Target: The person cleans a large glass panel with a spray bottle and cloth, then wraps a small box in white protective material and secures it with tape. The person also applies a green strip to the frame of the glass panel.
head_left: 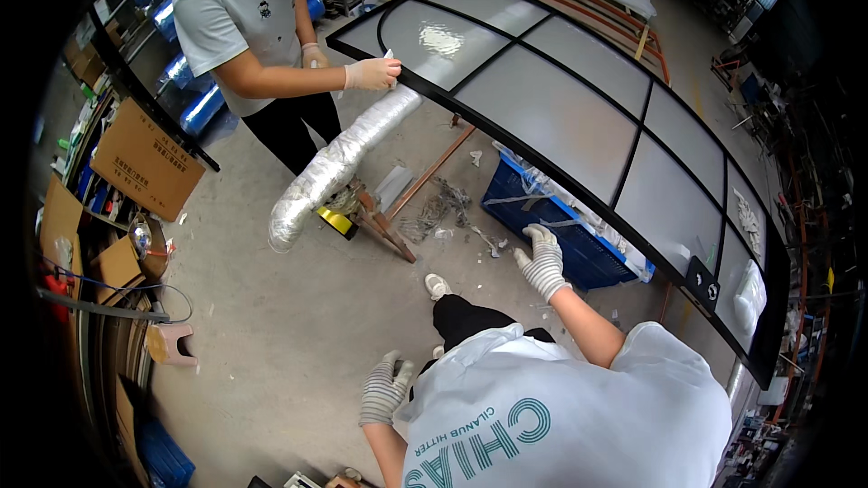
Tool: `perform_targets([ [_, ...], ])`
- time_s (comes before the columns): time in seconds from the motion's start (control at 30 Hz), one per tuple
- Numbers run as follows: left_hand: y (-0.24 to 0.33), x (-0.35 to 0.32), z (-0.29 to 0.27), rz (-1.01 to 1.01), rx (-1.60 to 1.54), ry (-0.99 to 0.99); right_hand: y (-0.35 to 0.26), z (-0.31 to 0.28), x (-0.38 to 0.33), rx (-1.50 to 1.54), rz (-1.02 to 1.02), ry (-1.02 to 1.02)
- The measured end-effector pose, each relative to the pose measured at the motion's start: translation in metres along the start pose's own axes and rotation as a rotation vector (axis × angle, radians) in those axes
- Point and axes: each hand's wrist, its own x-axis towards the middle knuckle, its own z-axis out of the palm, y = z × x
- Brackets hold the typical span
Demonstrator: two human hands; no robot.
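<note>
My left hand [384, 389], in a white glove with grey stripes, hangs low beside my leg with nothing in it, its fingers loosely bent and apart. In front of me my right hand [544, 264], gloved the same way, is raised with thumb and fingers spread. It is empty, and in the picture it lies just left of a blue crate [547, 221] stuffed with white wrapping scraps. Beyond it a large black-framed panel [553, 117] with frosted panes lies across padded supports. A black lock plate [701, 285] sits on its near edge, and a white wrapped packet [749, 298] rests at its right end.
Across from me a co-worker's gloved hand [372, 74] is at the panel's left corner, with something small and white. A film-wrapped support bar [339, 158] juts out over a wooden stand [384, 226]. Plastic scraps [443, 208] litter the floor. Cardboard [145, 158] and a stool [170, 344] stand left.
</note>
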Motion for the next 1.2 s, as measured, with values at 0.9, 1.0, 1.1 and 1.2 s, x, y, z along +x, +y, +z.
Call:
perform_targets([
  [0.9, 0.057, 0.21, -0.122, 0.012, 0.075, -0.059, 0.061, 0.078, 0.1, 0.341, 0.954, 0.185],
  [1.0, 0.067, 0.229, -0.137, 0.13, 0.126, -0.071, 0.038, 0.059, 0.118, 0.474, 0.821, 0.532],
  [1.1, 0.1, 0.232, -0.152, 0.178, 0.298, -0.114, 0.05, 0.05, 0.138, 0.31, 0.756, 0.707],
  [1.2, 0.081, 0.231, -0.158, 0.215, 0.294, -0.105, 0.021, 0.04, 0.165, 0.251, 0.933, 0.645],
])
